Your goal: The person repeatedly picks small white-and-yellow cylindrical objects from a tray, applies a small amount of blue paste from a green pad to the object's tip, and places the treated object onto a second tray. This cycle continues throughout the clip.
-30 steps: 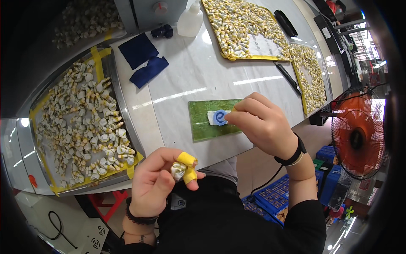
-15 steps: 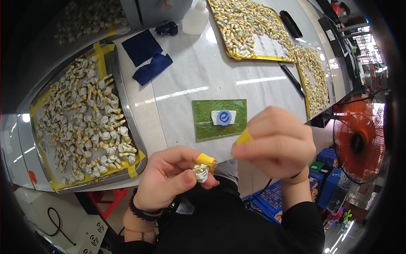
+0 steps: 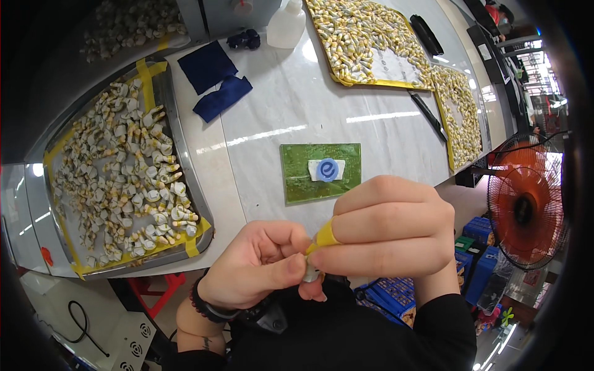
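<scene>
In front of my body, my left hand (image 3: pixel 253 263) pinches a small white piece (image 3: pixel 311 274), mostly covered by the fingers. My right hand (image 3: pixel 393 229) has come up against it, its thumb and fingers closed on a strip of yellow tape (image 3: pixel 324 235). The tape's lower end meets the white piece between both hands' fingertips. Just beyond the hands, a green rectangular mat (image 3: pixel 296 176) lies on the table, bearing a white pad and a round blue cap (image 3: pixel 327 169).
On the left, a metal tray (image 3: pixel 201 238) edged with yellow tape holds many small white pieces (image 3: pixel 127 179). Trays of yellow-and-white pieces (image 3: pixel 352 43) lie far right, beside a black knife (image 3: pixel 427 115). Blue cloths (image 3: pixel 223 98) and a white bottle (image 3: pixel 286 26) sit behind. An orange fan (image 3: pixel 525 210) stands right.
My right hand has moved left and down, bringing its yellow tape onto the small white piece. My left hand keeps its hold, its fingers curled more around the piece.
</scene>
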Tool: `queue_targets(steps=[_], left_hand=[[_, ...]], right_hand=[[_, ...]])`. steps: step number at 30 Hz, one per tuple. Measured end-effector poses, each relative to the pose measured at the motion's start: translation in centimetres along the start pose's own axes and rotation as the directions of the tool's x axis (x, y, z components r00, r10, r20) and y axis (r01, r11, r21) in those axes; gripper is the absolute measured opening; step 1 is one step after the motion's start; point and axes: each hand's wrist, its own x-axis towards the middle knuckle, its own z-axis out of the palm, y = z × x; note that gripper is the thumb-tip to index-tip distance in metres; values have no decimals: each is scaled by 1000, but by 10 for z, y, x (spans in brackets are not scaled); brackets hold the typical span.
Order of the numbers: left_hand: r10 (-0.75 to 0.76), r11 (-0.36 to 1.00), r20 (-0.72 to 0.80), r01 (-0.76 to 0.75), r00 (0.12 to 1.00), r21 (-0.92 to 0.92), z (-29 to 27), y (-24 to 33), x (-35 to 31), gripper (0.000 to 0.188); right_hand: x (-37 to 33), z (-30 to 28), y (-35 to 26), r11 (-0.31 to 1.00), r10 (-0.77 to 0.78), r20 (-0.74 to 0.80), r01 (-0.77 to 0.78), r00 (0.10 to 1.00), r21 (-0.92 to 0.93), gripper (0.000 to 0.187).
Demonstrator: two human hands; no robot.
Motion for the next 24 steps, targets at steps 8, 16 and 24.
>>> queue_targets(steps=[8, 16, 24], left_hand=[[68, 997, -24, -67, 997, 45, 6, -1, 2, 22], [487, 804, -52, -424, 872, 416, 17, -8, -3, 28], [524, 721, -47, -413, 850, 557, 17, -10, -3, 25]], right_hand=[[-3, -4, -7, 997, 22, 14, -21, 1000, -75, 21], [-10, -4, -17, 992, 101, -65, -105, 993, -66, 24], [-16, -6, -22, 986, -12, -72, 0, 997, -165, 24]])
